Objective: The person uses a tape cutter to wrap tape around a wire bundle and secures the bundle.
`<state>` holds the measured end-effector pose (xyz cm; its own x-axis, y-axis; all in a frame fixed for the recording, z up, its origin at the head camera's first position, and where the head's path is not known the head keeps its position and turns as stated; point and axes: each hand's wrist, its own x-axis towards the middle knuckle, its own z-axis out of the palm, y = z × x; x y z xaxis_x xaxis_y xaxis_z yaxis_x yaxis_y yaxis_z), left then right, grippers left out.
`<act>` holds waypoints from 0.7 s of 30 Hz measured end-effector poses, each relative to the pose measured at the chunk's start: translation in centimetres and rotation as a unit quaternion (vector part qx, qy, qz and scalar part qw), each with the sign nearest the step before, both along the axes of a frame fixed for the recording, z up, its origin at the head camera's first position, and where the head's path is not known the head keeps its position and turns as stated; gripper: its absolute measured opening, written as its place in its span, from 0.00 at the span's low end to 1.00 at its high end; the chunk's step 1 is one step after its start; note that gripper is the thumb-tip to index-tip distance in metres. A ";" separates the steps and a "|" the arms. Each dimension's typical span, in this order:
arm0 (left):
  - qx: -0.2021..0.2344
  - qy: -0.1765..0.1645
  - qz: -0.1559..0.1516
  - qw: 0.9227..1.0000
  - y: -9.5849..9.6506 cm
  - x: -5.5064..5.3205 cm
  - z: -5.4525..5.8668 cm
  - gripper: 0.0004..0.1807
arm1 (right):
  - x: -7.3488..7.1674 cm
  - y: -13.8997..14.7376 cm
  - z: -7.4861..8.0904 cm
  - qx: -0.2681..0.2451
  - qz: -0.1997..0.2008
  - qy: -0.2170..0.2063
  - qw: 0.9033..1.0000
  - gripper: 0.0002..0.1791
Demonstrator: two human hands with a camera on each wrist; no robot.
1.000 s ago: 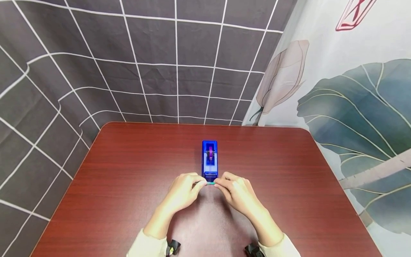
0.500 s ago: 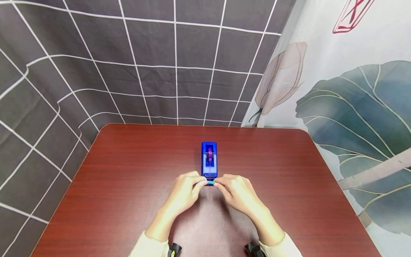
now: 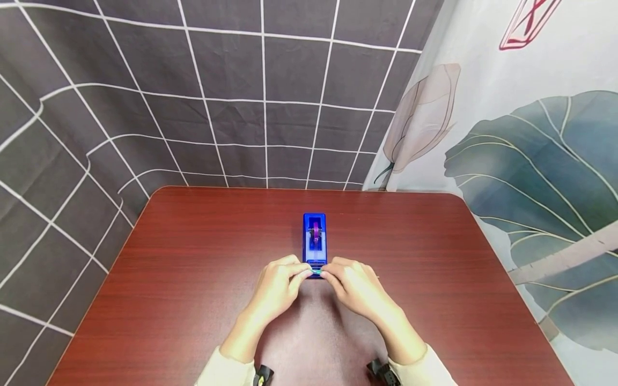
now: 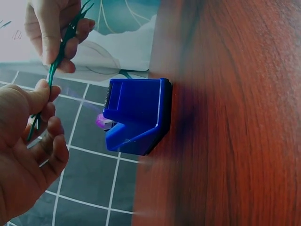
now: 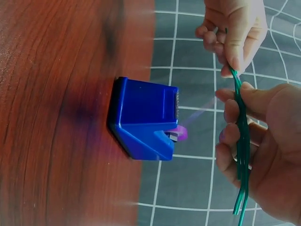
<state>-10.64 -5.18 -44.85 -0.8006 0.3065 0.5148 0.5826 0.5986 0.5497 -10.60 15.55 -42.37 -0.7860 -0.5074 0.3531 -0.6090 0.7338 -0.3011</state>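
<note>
Close to the near end of the tape dispenser, the two hands work side by side, narrowed around one bundle of thin green strands. The left hand pinches it between thumb and forefinger, its other fingers loosely bent; the right hand pinches it a little further along, thumb against fingers, so that only a short stretch shows between the two grips. The bundle is held above the counter, apart from the dispenser; its longer part runs down past the right palm and splits into loose ends, while shorter ends poke out beyond the left fingers. The dispenser stands upright, glossy blue, with a serrated edge at its near end and a purple roll in its middle. Behind hangs dark grey cloth with white grid lines.
</note>
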 end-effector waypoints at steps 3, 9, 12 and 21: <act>-0.002 0.003 -0.001 1.000 0.0 0.0 -0.1 0.02 | 0.0 0.0 0.0 -0.002 -0.001 0.000 1.000 0.04; -0.010 0.011 0.003 1.000 -0.1 0.0 -0.2 0.02 | 0.0 -0.1 -0.2 -0.005 -0.001 0.012 1.000 0.03; -0.011 0.010 0.005 1.000 -0.1 0.1 -0.1 0.03 | 0.0 -0.1 -0.3 -0.002 -0.001 0.026 1.000 0.02; -0.018 0.003 0.018 1.000 -0.2 0.2 -0.2 0.04 | 0.0 -0.2 -0.7 0.001 -0.004 0.043 0.999 0.03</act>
